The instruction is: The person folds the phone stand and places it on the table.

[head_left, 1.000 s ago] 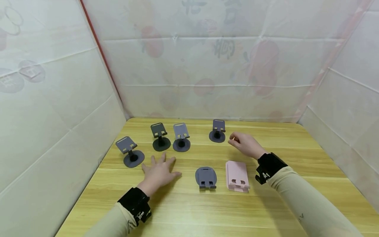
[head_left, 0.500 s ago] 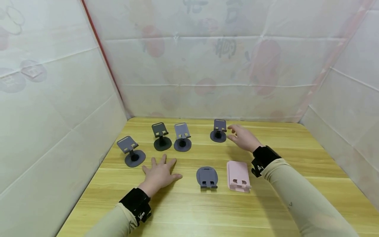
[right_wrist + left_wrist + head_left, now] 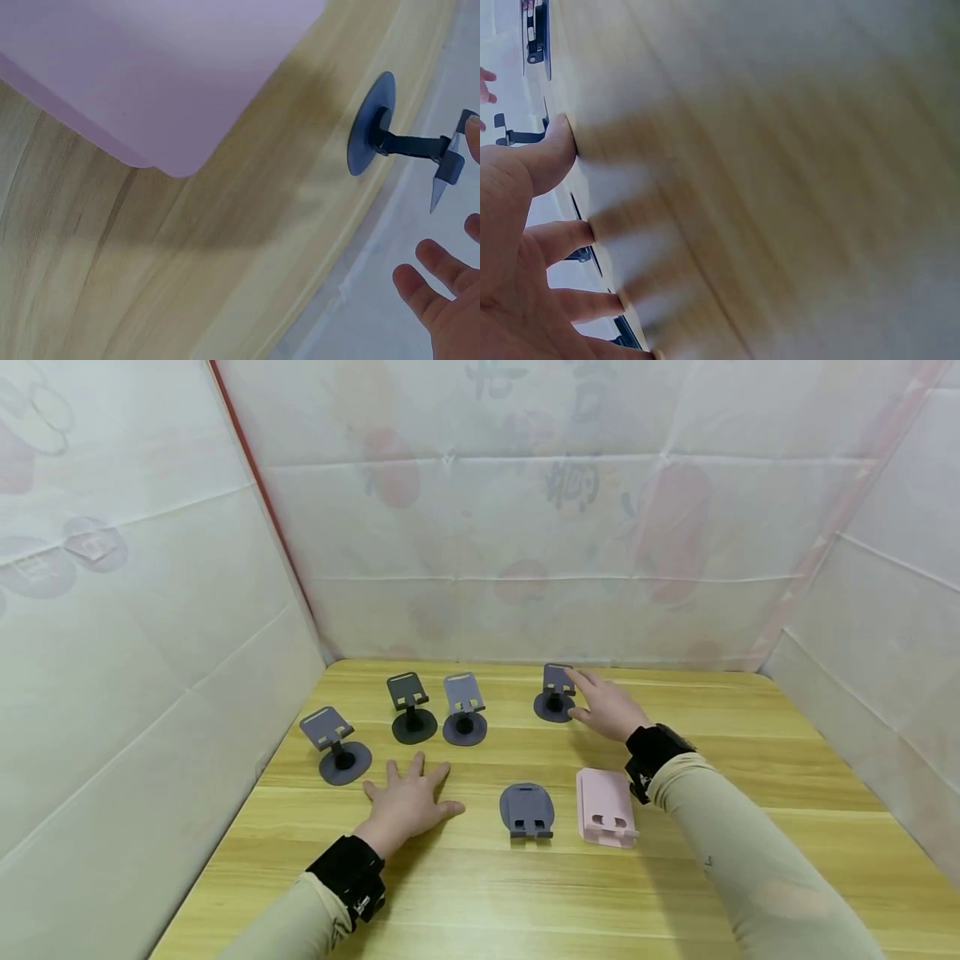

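On the pale wood-grain worktop (image 3: 675, 893), the left hand (image 3: 407, 802) is lying palm-down, fingers spread flat, gripping nothing. Rightward, the right hand (image 3: 604, 706) is reaching with relaxed straight fingers, fingertips touching the upright grey phone stand (image 3: 555, 693) with its round base.

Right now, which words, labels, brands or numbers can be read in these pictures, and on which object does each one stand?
Backdrop sheet: faint dark characters show through, too blurred to read.
Wrist straps: small white marks, too small to read.
Phone stands, pink stand, table: no text visible.
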